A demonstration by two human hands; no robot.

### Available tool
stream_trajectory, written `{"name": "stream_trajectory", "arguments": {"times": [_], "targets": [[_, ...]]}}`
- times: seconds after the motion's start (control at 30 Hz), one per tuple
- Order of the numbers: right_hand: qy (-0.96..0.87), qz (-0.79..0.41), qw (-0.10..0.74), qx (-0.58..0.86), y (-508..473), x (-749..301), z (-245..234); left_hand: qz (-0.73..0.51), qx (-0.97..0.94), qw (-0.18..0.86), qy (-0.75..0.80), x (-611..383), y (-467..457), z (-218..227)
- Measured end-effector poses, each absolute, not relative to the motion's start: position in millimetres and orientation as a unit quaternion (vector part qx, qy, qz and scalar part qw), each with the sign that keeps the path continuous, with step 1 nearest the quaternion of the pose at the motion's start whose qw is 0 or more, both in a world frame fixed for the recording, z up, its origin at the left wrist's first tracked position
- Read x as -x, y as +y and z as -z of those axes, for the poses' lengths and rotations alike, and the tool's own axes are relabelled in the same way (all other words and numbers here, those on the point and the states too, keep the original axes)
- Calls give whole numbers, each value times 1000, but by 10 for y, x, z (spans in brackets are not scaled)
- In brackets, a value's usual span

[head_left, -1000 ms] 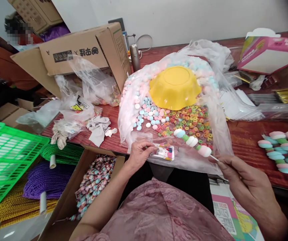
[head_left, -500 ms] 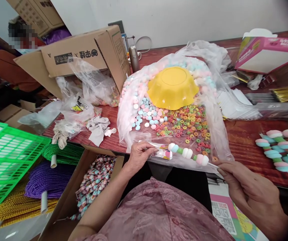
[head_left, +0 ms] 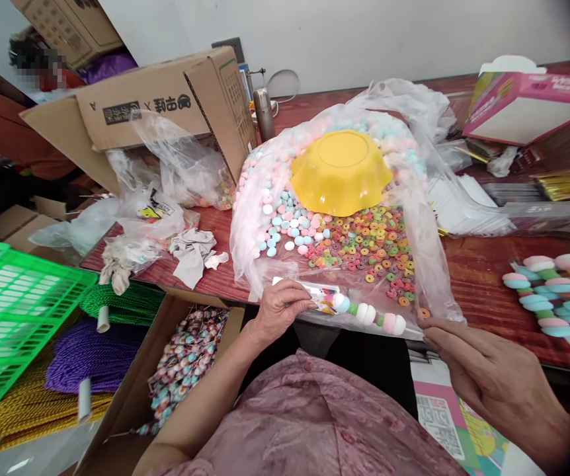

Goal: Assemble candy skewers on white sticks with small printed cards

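My left hand pinches a clear printed plastic bag at the table's front edge. The top of a candy skewer, with white, blue and pink marshmallows and green rings between them, is inside the bag's mouth. My right hand is closed on the bare lower end of its white stick. Just behind lie loose pastel candies and many-coloured ring gummies on a clear plastic sheet. An upside-down yellow bowl rests among them.
Finished skewers lie on the right of the table. A cardboard box and a crumpled grey cloth are at left. Below stand a green basket and a carton of wrapped candies. Another person is at far left.
The skewer's top has slid leftward into the printed bag. My right hand has moved slightly left with the stick, while my left hand keeps its pinch.
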State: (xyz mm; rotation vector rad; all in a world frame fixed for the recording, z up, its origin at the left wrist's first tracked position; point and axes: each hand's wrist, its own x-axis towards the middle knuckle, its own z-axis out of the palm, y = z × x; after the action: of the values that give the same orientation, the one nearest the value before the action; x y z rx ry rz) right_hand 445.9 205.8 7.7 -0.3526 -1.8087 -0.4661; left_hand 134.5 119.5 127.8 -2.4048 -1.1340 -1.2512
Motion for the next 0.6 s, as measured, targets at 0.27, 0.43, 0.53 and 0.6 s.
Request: {"name": "stream_trajectory", "arguments": {"times": [0.27,0.43,0.53,0.6], "targets": [[-790,251,537,157,2125,-4546,-209,347,859,165,-338,-1309,1153,-1401],[-809,120,560,129,2086,-4469,-202,271,888,216,-303,-1335,1144,-1453],[-809,197,531,159,2038,-4455,-265,267,894,206,-296,-1343,1136,-1492],[-793,272,517,172,2017,-4459,-290,270,895,193,-298,-1348,1127,-1517]]}}
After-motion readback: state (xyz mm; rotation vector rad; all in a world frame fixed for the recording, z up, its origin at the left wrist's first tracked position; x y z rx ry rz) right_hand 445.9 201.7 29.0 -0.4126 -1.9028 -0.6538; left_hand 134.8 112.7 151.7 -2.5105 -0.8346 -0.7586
